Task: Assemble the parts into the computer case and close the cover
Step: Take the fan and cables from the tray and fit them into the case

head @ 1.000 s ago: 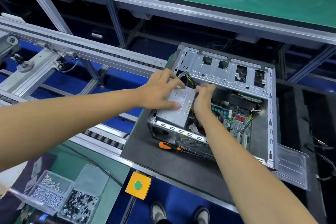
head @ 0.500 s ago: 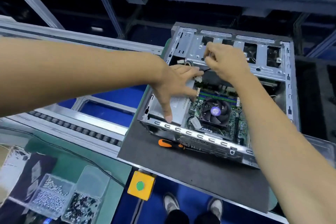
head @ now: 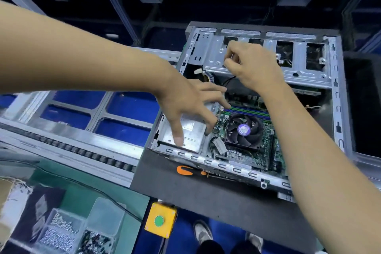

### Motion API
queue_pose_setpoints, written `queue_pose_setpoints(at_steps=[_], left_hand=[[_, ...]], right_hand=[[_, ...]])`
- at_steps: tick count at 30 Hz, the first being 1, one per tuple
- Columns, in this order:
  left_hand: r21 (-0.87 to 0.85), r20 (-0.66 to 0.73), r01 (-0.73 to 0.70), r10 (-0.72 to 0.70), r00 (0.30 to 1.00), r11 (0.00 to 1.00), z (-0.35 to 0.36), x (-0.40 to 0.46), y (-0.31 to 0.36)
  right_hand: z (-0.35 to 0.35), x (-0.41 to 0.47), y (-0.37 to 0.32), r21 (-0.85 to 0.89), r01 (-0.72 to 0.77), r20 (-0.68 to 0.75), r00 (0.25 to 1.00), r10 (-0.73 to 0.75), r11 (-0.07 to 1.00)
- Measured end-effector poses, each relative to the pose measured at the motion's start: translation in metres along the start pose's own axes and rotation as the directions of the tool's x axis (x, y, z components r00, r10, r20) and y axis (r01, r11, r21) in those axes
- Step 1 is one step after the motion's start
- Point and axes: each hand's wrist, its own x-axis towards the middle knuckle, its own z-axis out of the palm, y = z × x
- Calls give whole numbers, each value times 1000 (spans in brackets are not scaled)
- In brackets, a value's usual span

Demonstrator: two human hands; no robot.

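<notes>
The computer case [head: 334,97] lies open on its side on a dark mat [head: 185,196] at the right of the workbench, cover not yet on; inside, a silver power supply box [head: 189,132] sits in the near-left corner, w/ the green board and its fan [head: 243,130] just to the right. The left hand [head: 191,105] is spread over the box, fingers straight, thumb tip pressed near its front edge, nothing gripped. The right hand [head: 251,68] is curled up at the drive bracket [head: 305,72] along the far side, a thin dark wire [head: 227,80] apparently pinched; exactly what is held cannot be told. Risks, as judged: the wire could be snagged or nicked on the bracket's sheet-metal edges if pulled hard; loose leads could be left over the fan blades; the box could be shifted off its seat if the pressing thumb slips, since no screws can be seen holding it. An orange-handled screwdriver [head: 185,170] lies against the case's near wall and could be knocked off the mat. Vs. half a sec. earlier, little is changed: both hands are kept at the same spots, the right raised slightly toward the bracket holes, the view closer. A screw tray [head: 68,231] and a yellow button box [head: 159,220] are seen at lower left.
</notes>
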Motion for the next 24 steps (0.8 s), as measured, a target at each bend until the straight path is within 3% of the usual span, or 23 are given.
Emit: queue_pose_setpoints(at_steps=[5,11,15,19,21,24], left_hand=[[31,-70,-125,127,989,992,-6,4,-14],[79,-126,-76,86,988,994,-26,6,-23],[-41,-118,-3,-1,993,999,-20,1,-21],[-291,-145,127,-175,974,948,-3,-5,-9],[-388,-325,134,-271,906,912,1,4,-3],[-572,-592,141,-526,610,808,-2,33,9]], right_hand=[[0,-1,-1,-24,4,-3,1000,-4,1000],[0,-3,-2,16,-17,-23,1000,17,1000],[1,-3,-4,30,-20,-32,999,21,999],[1,-3,-3,24,-21,-29,999,21,999],[1,-3,-4,29,-33,-28,999,33,999],[0,-2,-4,36,-45,-39,998,47,998]])
